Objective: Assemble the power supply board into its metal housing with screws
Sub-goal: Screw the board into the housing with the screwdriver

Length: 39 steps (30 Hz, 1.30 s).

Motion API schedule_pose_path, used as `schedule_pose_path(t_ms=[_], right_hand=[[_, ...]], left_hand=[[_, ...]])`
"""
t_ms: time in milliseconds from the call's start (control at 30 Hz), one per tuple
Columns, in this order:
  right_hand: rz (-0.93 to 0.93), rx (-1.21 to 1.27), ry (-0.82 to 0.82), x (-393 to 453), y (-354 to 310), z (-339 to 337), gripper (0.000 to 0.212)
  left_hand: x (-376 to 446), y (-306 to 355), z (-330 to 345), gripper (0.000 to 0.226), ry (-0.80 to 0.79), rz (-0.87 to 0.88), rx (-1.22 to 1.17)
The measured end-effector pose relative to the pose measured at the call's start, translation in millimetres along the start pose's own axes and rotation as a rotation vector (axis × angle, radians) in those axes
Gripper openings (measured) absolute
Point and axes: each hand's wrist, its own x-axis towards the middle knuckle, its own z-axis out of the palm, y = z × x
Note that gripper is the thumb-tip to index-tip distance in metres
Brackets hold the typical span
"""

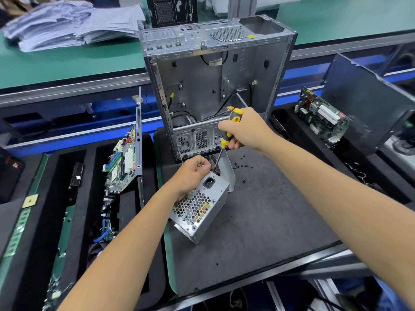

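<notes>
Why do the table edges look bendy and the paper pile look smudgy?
In the head view, the wide lens curves the green bench and stretches both arms; the stack of papers at the top left corner is blurred, while the hands, the screwdriver and the metal housing stay sharp under even light.

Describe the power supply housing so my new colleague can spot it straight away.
Start at the tall open computer case on the dark mat. Just before it, the left hand holds a small metal power supply housing, the only box with a honeycomb grille.

The screwdriver (227,140) tip is hidden inside the metal housing (203,205), behind the left hand (190,173). The paper stack (67,23) is blurred.
</notes>
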Motion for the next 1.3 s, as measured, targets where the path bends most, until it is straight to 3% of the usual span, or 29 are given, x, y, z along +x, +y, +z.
schedule_pose_path(t_ms=[267, 400, 900, 1067, 1300], right_hand=[[-0.152, -0.205, -0.077, -13, -7, 13, 0.025], [-0.15, -0.209, -0.066, -15, -5, 13, 0.018], [-0.21, -0.3, -0.063, -17, -1, 18, 0.027], [-0.507, -0.504, -0.231, -23, -17, 13, 0.027], [-0.578, -0.829, -0.394, -27, -40, 12, 0.006]], left_hand=[[-2, 7, 5, 0.02, 0.004, -0.001, 0.02], [-3, 6, 5, 0.026, -0.004, 0.03, 0.052], [-1, 6, 5, 0.03, -0.017, 0.031, 0.057], [-2, 7, 6, 0.03, -0.026, 0.046, 0.035], [0, 8, 6, 0.03, -0.035, 0.041, 0.056]])
